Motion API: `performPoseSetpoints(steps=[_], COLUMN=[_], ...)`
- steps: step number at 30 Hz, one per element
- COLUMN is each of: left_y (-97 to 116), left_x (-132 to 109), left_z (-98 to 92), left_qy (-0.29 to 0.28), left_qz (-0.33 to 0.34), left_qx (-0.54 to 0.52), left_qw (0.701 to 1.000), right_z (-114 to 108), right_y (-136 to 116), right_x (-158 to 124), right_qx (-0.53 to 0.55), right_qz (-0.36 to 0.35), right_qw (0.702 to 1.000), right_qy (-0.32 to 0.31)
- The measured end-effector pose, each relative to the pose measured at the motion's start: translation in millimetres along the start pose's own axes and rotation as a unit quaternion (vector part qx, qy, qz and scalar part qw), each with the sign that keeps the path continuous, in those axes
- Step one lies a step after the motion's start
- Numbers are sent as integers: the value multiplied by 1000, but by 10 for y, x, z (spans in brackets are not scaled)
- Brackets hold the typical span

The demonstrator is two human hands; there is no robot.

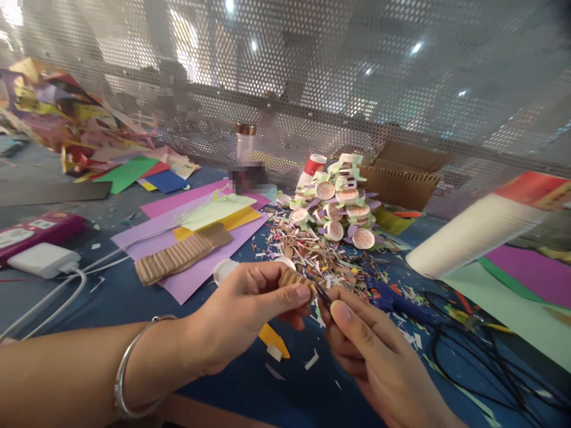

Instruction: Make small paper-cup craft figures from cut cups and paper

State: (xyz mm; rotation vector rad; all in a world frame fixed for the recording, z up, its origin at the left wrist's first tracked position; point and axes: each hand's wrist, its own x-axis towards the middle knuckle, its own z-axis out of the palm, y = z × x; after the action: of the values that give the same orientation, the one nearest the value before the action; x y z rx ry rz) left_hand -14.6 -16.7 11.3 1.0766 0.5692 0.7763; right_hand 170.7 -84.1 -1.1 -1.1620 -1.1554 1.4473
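My left hand (254, 312), with a silver bangle at the wrist, pinches a small piece of brown corrugated cardboard (294, 279) between thumb and fingers. In my right hand (366, 339) is a slim dark metal tool (323, 293), gripped between thumb and curled fingers. Its tip meets the right end of the cardboard piece; the rest is hidden in the hand, so its exact kind does not show. Beneath the hands lie an orange paper strip (274, 340) and small paper scraps. A larger corrugated cardboard strip (182, 252) rests on purple paper (200, 279) to the left.
Behind the hands, stacked paper discs (334, 208) rise over heaped paper clippings (307, 244). A blue glue gun (401, 303) and black cable (486, 356) lie right, near a white paper tube (477, 232). A white charger (44, 260) sits left. Perforated metal (294, 77) closes the back.
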Motion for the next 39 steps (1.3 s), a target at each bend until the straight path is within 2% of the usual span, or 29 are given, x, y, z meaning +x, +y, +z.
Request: performPoseSetpoints(steps=[3,7,18,24,27,32,35,39], left_y=[-8,-42,-56,-45,-27,58,67,17], left_x=[0,-21,6,-12,-36,-78,-76,-48], left_z=[-7,2,-12,16,16,-11,-8,-16], left_qy=[-4,-51,-69,-76,-89,-92,-123,-118], left_qz=[-19,-57,-8,-19,-28,-21,-49,-46], left_qx=[16,41,124,170,151,87,122,190], left_qw=[1000,996,990,982,984,992,984,974], right_z=[-35,-38,-58,-22,-36,-138,-164,-123], right_y=[24,19,34,36,50,50,45,46], right_x=[31,36,57,60,45,43,66,76], right_qx=[35,2,-12,-23,-41,-43,-63,-77], right_qz=[-16,-27,-21,-36,-44,-83,-94,-94], right_qw=[999,999,1000,998,997,996,993,992], right_qy=[22,29,-19,-38,-48,2,34,19])
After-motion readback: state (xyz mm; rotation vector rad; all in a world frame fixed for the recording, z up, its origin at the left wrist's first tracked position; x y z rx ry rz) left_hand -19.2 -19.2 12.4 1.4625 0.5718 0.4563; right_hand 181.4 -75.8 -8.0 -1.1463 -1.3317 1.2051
